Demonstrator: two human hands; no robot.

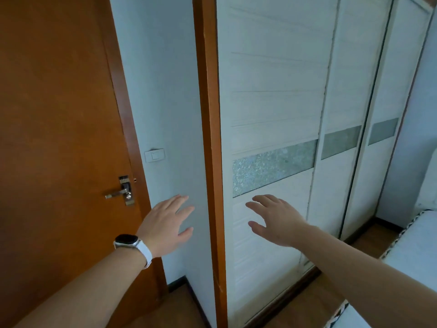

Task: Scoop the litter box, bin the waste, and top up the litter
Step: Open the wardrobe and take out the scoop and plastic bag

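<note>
No litter box, scoop, bin or litter bag is in view. My left hand (pixel 168 223) is stretched forward, palm down, fingers straight and spread, in front of a narrow pale wall strip; a watch with a white strap sits on its wrist. My right hand (pixel 275 218) is also held out with relaxed, spread fingers, in front of the white wardrobe door. Both hands hold nothing.
A closed brown wooden door (pixel 59 138) with a metal lever handle (pixel 118 192) fills the left. A light switch (pixel 154 155) sits on the wall strip. White sliding wardrobe doors (pixel 272 102) run to the right. A bed edge (pixel 411 252) lies at the lower right, over wooden floor.
</note>
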